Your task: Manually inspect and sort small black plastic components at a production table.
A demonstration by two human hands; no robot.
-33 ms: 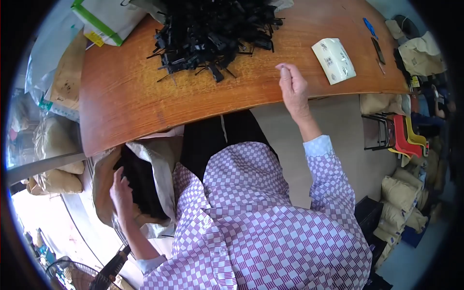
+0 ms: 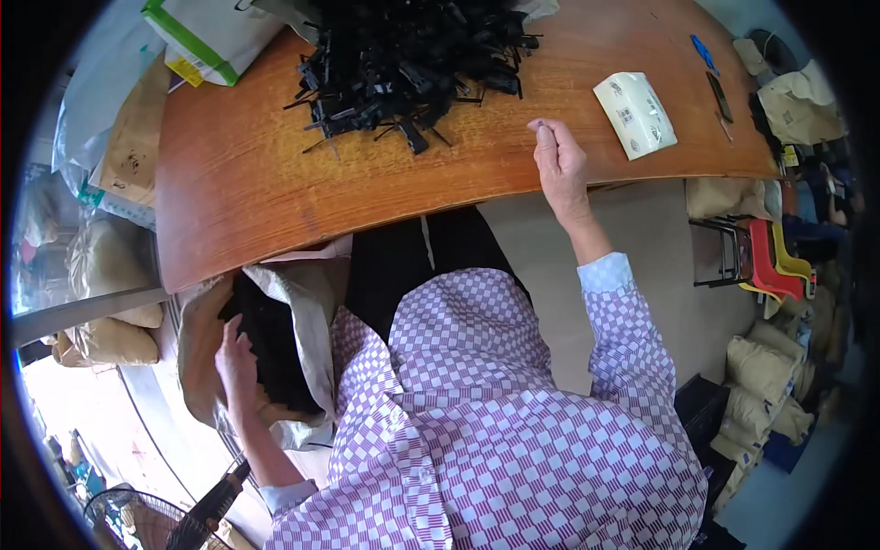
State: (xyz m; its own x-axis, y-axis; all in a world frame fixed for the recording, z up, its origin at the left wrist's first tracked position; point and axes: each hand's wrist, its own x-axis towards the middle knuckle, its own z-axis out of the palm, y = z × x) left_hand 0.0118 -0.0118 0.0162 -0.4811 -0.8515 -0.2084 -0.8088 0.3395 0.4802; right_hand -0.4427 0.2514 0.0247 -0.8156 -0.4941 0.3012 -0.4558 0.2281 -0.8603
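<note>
My left hand [image 2: 237,367] is at the mouth of a pale woven sack [image 2: 313,335], to the left of my lap. Its fingers are loosely bent and apart, and I see nothing held in them. Dark contents [image 2: 273,344] fill the sack's opening; their pieces cannot be told apart. Over the table's near edge, my right hand [image 2: 561,163] is closed, thumb pressed to the fingers. Whatever it may pinch is too small or hidden to name. A heap of small black plastic parts [image 2: 403,69] with thin stems lies on the wooden table [image 2: 238,197], beyond both hands.
A curled white label sheet [image 2: 635,117] lies right of my right hand. Farther right are a blue tool [image 2: 703,52] and a dark blade-like strip [image 2: 720,96]. Red and yellow chairs [image 2: 763,252] and stacked sacks [image 2: 761,367] stand at right, a fan [image 2: 137,522] at lower left.
The view has shifted very slightly. Both hands keep nearly the same place and pose; the heap and the sack look unchanged.
</note>
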